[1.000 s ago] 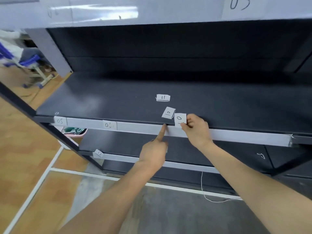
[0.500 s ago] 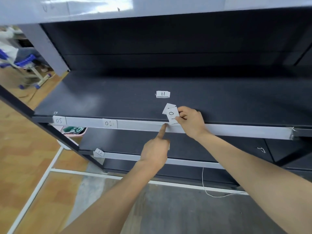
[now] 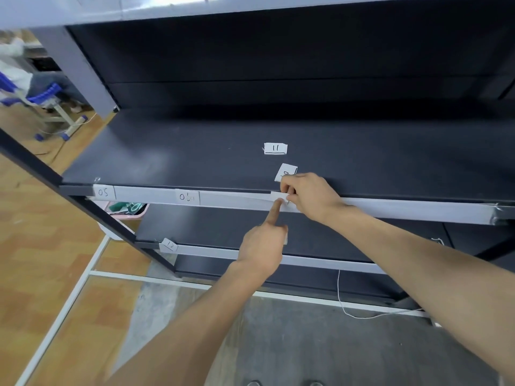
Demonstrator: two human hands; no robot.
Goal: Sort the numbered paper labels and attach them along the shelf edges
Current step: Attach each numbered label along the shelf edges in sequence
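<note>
Six numbered paper labels and two hands are counted. One label (image 3: 277, 195) is pinched between the curled thumb and fingers of the right hand (image 3: 309, 196) and held flat against the pale edge strip (image 3: 237, 200) of the dark shelf (image 3: 181, 157). Its lower edge is touched by the straight index finger (image 3: 274, 213) of the left hand (image 3: 263, 243). The remaining left fingers are curled, and whether anything is held in them cannot be told. Just behind the right fingers a second label (image 3: 287, 169) lies loose and partly covered, with label "11" (image 3: 275, 148) beyond it. Leftward along the strip, label "05" (image 3: 103, 192) and a smudged label (image 3: 189, 196) are fixed. Lower left, label "12" (image 3: 169, 245) is fixed to the lower strip (image 3: 209, 250).
</note>
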